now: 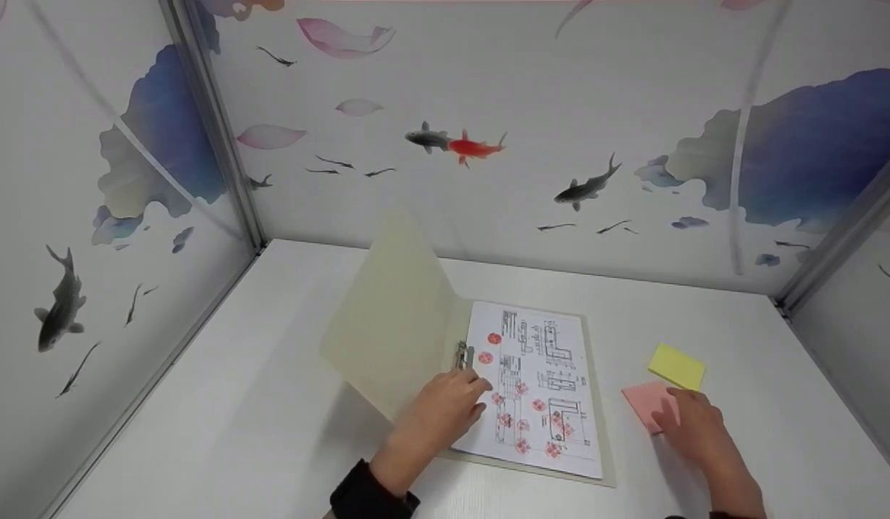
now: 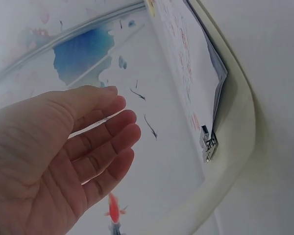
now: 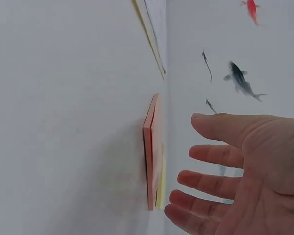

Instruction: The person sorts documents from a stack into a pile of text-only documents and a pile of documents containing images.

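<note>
A pale cream file folder (image 1: 394, 317) lies open on the table, its cover standing up at a slant on the left. Inside is a stack of white paper (image 1: 481, 432) printed with technical drawings and red stamp marks, beside a metal clip (image 2: 208, 144) at the spine. My left hand (image 1: 445, 404) hovers over the papers' left edge with loosely bent fingers and nothing in them. Above the pink sticky note pad (image 1: 641, 405) is my right hand (image 1: 694, 425), fingers apart and holding nothing; the right wrist view shows a gap between them. A yellow sticky note pad (image 1: 677, 366) lies just behind the pink one.
The white table (image 1: 257, 324) is bounded by wall panels (image 1: 474, 216) at the back and both sides, painted with fish and petals. Grey metal posts (image 1: 221, 137) stand at the corners.
</note>
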Available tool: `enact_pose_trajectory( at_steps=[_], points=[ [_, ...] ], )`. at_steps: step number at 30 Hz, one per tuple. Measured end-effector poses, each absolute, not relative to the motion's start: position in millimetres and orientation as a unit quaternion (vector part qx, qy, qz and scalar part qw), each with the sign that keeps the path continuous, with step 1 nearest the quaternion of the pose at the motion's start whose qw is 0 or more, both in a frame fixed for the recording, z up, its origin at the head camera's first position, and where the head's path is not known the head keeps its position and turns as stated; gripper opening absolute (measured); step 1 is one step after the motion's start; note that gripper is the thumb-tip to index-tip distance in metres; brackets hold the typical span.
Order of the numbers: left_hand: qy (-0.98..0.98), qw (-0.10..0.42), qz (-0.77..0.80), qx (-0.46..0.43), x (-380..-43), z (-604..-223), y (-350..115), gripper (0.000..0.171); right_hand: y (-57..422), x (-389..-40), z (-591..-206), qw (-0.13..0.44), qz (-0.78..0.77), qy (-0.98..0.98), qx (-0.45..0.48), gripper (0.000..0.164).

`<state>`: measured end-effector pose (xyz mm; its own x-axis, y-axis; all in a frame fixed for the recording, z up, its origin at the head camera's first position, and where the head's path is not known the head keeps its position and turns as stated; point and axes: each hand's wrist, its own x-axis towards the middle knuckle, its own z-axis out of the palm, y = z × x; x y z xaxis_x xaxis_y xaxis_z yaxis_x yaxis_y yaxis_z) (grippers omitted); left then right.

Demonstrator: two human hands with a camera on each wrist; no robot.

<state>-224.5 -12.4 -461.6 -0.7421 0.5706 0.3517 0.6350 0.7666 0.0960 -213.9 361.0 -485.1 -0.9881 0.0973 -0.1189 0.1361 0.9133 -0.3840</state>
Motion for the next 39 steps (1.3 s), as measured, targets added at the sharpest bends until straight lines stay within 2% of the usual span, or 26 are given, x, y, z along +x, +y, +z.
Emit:
enact_pose_trajectory(
  at_steps=[5, 10, 17, 21, 25, 34, 39],
  points=[
    [-0.925, 0.143, -0.105, -0.335, -223, -463, -11, 0.023, 365, -220, -491, 0.100, -0.175, 0.976, 0.078, 0.065],
    [-0.923, 0.150, -0.102, -0.339, -223, -463, -11, 0.023, 363, -215, -493, 0.083, -0.160, 0.983, 0.046, 0.066],
    [-0.923, 0.150, -0.098, -0.340, -223, -463, -12, 0.023, 362, -218, -491, 0.056, -0.203, 0.974, 0.079, 0.084],
    [-0.926, 0.145, -0.098, -0.334, -222, -462, -11, 0.024, 365, -219, -487, 0.063, -0.254, 0.960, 0.101, 0.074],
    [-0.927, 0.145, -0.097, -0.332, -221, -461, -11, 0.023, 367, -215, -479, 0.061, -0.282, 0.954, 0.083, 0.059],
    [-0.924, 0.154, -0.098, -0.337, -221, -461, -7, 0.023, 356, -210, -458, 0.076, -0.338, 0.936, 0.066, 0.046],
    [-0.913, 0.176, -0.097, -0.356, -220, -462, -2, 0.019, 339, -207, -451, 0.052, -0.423, 0.904, 0.035, 0.045]
  ],
)
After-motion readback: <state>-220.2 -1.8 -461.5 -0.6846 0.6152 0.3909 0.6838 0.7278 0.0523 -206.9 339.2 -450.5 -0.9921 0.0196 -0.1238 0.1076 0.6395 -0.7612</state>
